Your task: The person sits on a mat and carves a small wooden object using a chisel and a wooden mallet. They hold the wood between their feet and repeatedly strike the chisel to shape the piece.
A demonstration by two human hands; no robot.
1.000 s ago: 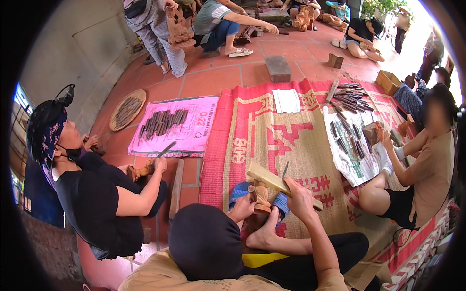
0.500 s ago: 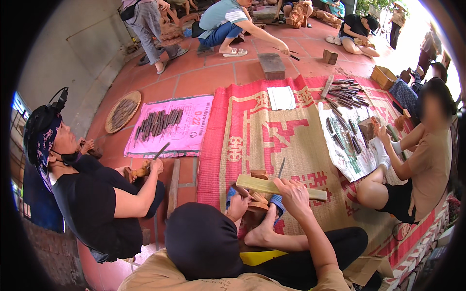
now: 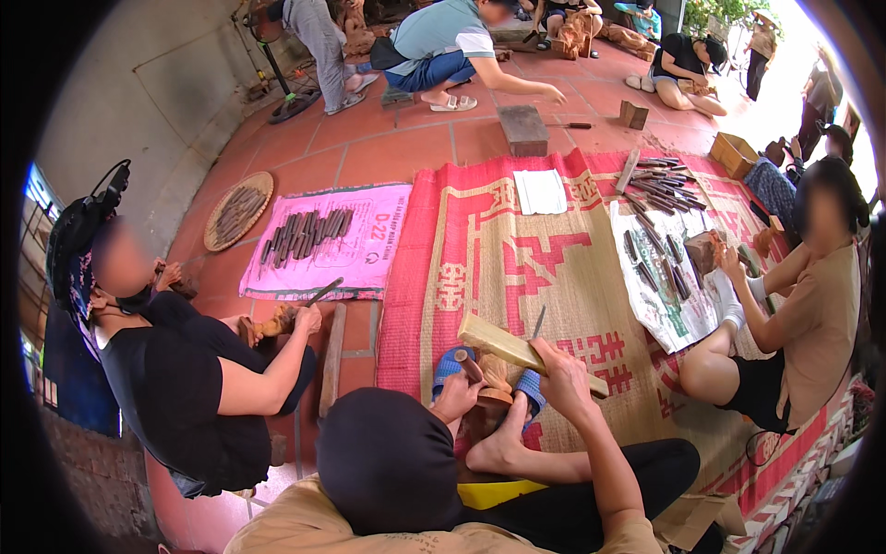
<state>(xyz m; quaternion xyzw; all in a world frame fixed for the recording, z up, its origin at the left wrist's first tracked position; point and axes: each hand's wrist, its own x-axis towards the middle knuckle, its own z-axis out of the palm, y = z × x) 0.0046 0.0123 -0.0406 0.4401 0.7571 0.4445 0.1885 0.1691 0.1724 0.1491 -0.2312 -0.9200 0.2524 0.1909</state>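
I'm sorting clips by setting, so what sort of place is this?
Probably an open-air wood-carving workshop on a tiled courtyard floor. People sit on a red woven mat, rows of chisels lie on sheets, and the right hand swings a wooden mallet over a carved block.

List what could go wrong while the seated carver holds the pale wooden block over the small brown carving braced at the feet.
1. The pale wooden block in the right hand could miss the dark-handled chisel and hit the left hand gripping it.
2. The small brown wooden carving sits between blue sandals, near a bare foot; a slipping chisel might cut the feet.
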